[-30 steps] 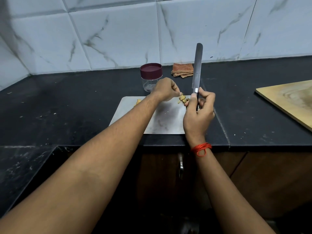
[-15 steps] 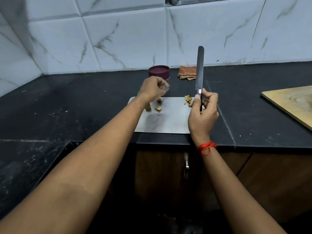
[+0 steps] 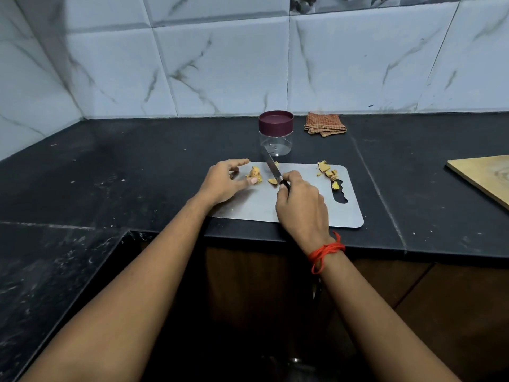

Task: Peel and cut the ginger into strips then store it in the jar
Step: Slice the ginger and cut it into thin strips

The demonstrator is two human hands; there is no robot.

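On the black bench (image 3: 137, 175) cutting seems underway: right hand (image 3: 301, 210) grips the knife (image 3: 272, 166), left hand (image 3: 223, 184) lies open, steadying ginger (image 3: 255, 172); next, thin even slices.

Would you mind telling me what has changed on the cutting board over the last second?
The right hand has lowered the knife from upright to low over the cutting board, blade pointing away. The left hand has set a ginger piece on the board's left side and opened, thumb touching it. The jar, folded cloth, peel scraps and wooden board stayed put.
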